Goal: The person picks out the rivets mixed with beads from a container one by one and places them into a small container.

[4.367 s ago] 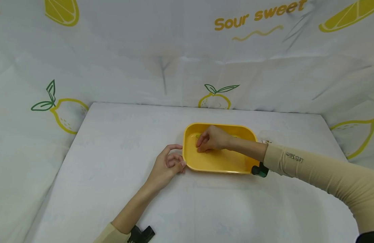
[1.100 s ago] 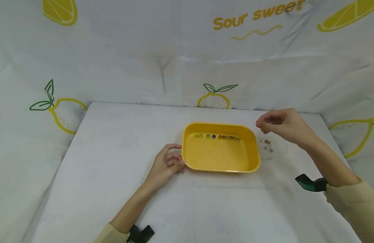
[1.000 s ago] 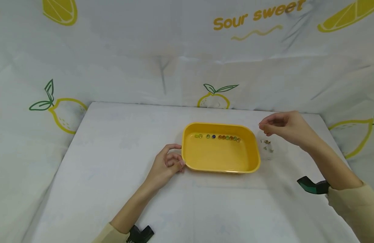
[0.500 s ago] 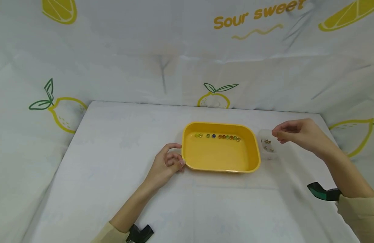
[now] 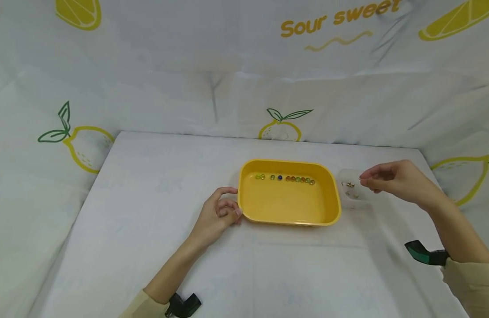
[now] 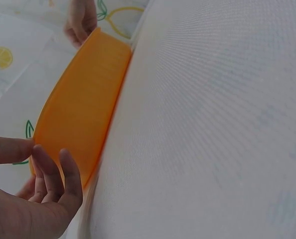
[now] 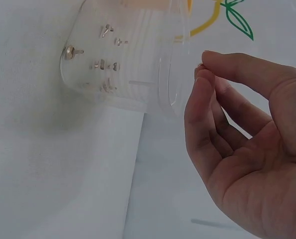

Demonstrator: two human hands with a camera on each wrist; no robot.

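My left hand (image 5: pixel 216 218) touches the left end of a yellow tray (image 5: pixel 336 201), thumb and forefinger at its rim. Seen from the left wrist, the other fingers bend loosely along the orange-looking outer wall (image 6: pixel 88 94). Inside the tray, small coloured glass balls (image 5: pixel 298 179) form a row along the far side. To the right, my right hand (image 5: pixel 403 181) hovers beside the rim of a clear plastic container (image 7: pixel 138 97). Thumb and forefinger pinch a tiny metal piece (image 7: pixel 202 65), mostly hidden by the fingertips. Several metal studs (image 7: pixel 105 31), with round heads and short posts, lie inside the container.
A white cloth covers the table (image 5: pixel 169 176). Behind it hangs a lemon-print backdrop (image 5: pixel 169 88), meeting the table's far edge. The clear container stands close to the tray's right end. Wrist cameras (image 5: pixel 425 254) stick out below the hands.
My right hand was inside the tray earlier, then came out to the right. Over the last second it has moved farther right and toward me, beside the container. The left hand stays put.
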